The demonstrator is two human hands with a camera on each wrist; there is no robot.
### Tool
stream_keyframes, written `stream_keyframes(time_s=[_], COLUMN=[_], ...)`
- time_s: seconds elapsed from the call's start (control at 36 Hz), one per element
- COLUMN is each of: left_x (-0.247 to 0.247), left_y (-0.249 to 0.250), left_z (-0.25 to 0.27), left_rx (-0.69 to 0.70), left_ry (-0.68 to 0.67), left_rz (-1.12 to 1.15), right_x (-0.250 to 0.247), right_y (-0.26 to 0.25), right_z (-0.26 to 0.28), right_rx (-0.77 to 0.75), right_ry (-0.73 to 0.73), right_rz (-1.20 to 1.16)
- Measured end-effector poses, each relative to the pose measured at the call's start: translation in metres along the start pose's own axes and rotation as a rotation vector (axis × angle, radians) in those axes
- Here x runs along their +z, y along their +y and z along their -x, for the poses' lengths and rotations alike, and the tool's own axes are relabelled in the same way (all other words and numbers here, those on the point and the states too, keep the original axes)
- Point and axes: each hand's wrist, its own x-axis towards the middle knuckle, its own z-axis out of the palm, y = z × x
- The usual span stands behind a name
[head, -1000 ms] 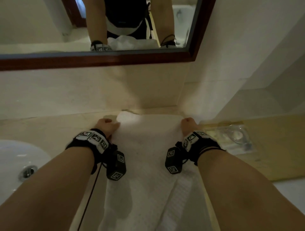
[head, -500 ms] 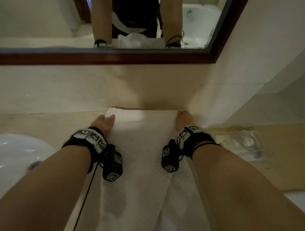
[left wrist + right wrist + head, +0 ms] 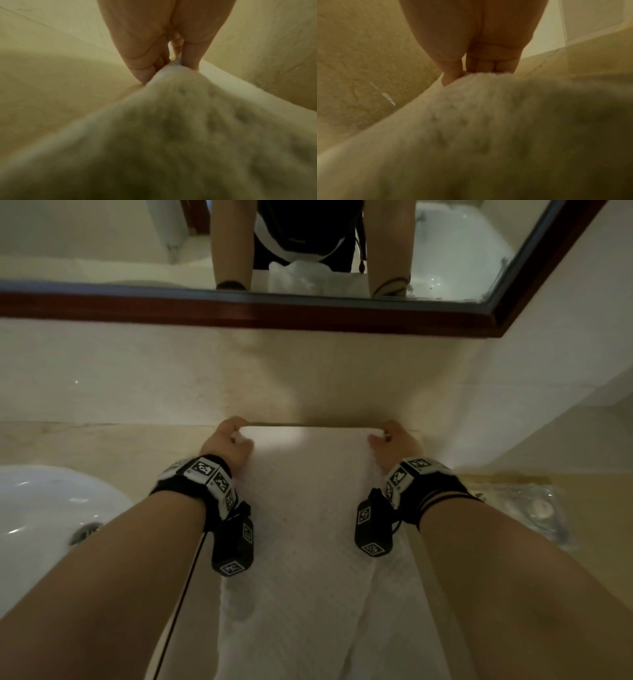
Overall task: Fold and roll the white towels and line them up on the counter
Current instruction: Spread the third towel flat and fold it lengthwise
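A white towel (image 3: pixel 308 508) lies as a long folded strip on the beige counter (image 3: pixel 102 443), running from the back wall toward me and over the front edge. My left hand (image 3: pixel 229 440) pinches its far left corner. My right hand (image 3: pixel 390 440) pinches the far right corner. The far edge between them is stretched straight along the wall. In the left wrist view the thumb and fingers (image 3: pixel 190 59) of the left hand (image 3: pixel 173 63) clamp the towel (image 3: pixel 171 135) corner. The right wrist view shows the right hand (image 3: pixel 471 73) gripping the towel (image 3: pixel 488 135) edge likewise.
A white sink basin (image 3: pixel 51 518) with a metal drain sits at the left of the counter. A clear plastic packet (image 3: pixel 527 508) lies on a wooden tray at the right. A dark-framed mirror (image 3: pixel 239 309) hangs on the wall just behind.
Both hands have slid the towel's far edge back to the wall and drawn it flat and straight. The crumpled far corner is gone.
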Motion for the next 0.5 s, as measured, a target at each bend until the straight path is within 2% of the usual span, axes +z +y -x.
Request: stream_keyframes(time_s=[0.14,0.28,0.5], left_x=[-0.002,-0.004,0.000], left_y=[-0.001,-0.009,-0.011], left_z=[-0.005,-0.012,0.000], left_rx=[-0.051,0.043,0.034], left_ry=[0.060,0.068,0.072], left_rz=[0.039,0.134,0.019], right_x=[0.003,0.006,0.012], right_y=[-0.002,-0.006,-0.007], right_z=[-0.009,-0.014,-0.018], right_rx=[0.018,0.047,0.060], right_ry=[-0.013,-0.028,-0.017], right_rz=[-0.008,-0.056,-0.041])
